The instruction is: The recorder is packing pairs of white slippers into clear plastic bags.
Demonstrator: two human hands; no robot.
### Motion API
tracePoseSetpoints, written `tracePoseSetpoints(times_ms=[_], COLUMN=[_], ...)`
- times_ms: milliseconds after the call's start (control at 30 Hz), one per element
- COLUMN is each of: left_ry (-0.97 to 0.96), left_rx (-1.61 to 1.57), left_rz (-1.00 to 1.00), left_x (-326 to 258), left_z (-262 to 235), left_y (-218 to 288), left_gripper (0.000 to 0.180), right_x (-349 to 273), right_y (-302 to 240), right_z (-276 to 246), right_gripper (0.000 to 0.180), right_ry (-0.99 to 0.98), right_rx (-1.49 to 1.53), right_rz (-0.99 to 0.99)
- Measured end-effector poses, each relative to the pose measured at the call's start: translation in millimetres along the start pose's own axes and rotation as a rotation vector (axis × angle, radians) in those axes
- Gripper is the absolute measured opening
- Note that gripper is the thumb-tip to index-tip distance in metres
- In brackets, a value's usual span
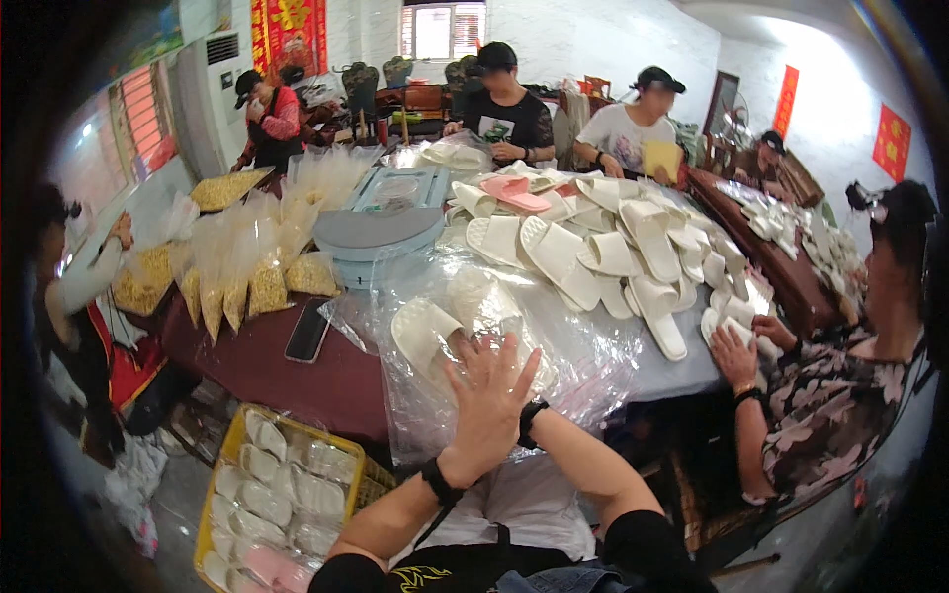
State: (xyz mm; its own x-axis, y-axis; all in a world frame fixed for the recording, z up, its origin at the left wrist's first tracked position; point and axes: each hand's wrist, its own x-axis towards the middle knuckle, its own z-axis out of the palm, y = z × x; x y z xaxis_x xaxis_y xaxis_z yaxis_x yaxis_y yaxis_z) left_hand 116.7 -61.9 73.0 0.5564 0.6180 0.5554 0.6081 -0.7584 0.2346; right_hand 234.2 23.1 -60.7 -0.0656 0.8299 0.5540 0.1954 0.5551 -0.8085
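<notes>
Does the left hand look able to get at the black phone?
Probably yes: the black phone looks uncovered, with only a white slipper and clear plastic between it and the left hand.

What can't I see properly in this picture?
- Right hand's fingers: head view, hidden behind the left hand.
- Right-hand slipper in the clear plastic bag: head view, its outline blurred by shiny plastic and partly covered by the left hand.
- Yellow crate bottom: head view, covered by packed slippers.
</notes>
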Motion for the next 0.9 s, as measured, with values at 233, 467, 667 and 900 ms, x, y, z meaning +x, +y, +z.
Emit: tracePoseSetpoints(times_ms=[233,467,667,900], left_ry=[0.018,-0.032,-0.086,0.112], left_rx=[0.038,0.0,-0.175,-0.501], left_rz=[0.126,0.302,0.435,0.234], left_x=[1.0,-34.6,-44.7,-39.9], left_z=[41.0,11.7,-0.4,-19.5], left_y=[-0.6,9.5,-8.3,-39.1], left_gripper=[0.046,0.042,0.057,0.064], right_x=[-52.0,36.2,52.8,43.5], right_y=[-42.4,-94.9,-53.4,-46.2], right_z=[-12.5,7.0,-2.8,-28.3], right_gripper=[0.053,0.059,0.057,0.064], right_ry=[-0.22,-0.31,-0.093,-0.153], right_rx=[-1.006,-1.265,-1.279,-1.104], right_rz=[-0.001,0.373,0.319,0.193])
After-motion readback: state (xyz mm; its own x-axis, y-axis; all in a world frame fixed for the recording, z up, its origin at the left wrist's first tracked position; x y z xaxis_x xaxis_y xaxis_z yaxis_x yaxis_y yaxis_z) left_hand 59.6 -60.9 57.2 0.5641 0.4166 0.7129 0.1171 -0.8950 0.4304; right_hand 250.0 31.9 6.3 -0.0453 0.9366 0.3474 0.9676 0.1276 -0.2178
